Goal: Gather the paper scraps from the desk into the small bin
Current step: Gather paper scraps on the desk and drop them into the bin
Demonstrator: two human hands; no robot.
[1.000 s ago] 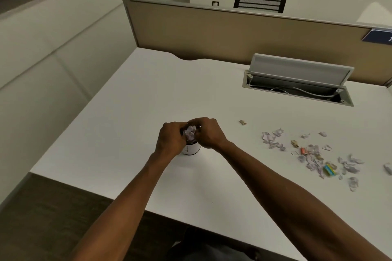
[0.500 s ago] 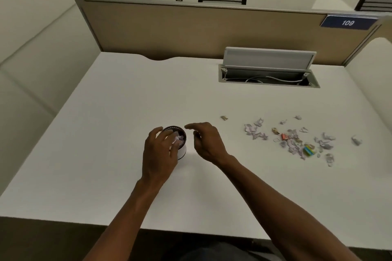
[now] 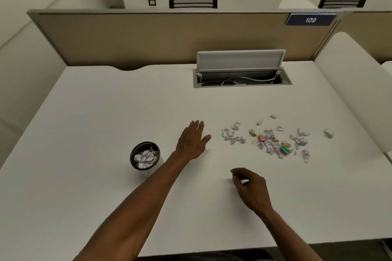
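A small round bin (image 3: 146,170) with a black rim and white wall stands on the white desk (image 3: 106,112), holding crumpled pale paper. Several paper scraps (image 3: 233,135) lie scattered to the right, mixed with coloured bits (image 3: 285,149); one stray scrap (image 3: 328,133) lies farthest right. My left hand (image 3: 192,140) reaches flat over the desk, fingers straight, right of the bin and just left of the scraps, holding nothing. My right hand (image 3: 251,188) hovers nearer me with fingers loosely curled, empty.
An open cable hatch (image 3: 241,79) with its raised lid and white cables sits at the back of the desk. A tan partition (image 3: 148,35) with a blue "109" sign (image 3: 310,19) closes the far edge. Two black chairs stand behind it.
Both hands left the bin. My left hand moved right toward the scraps and flattened out; my right hand drew back toward me. The view shifted right.
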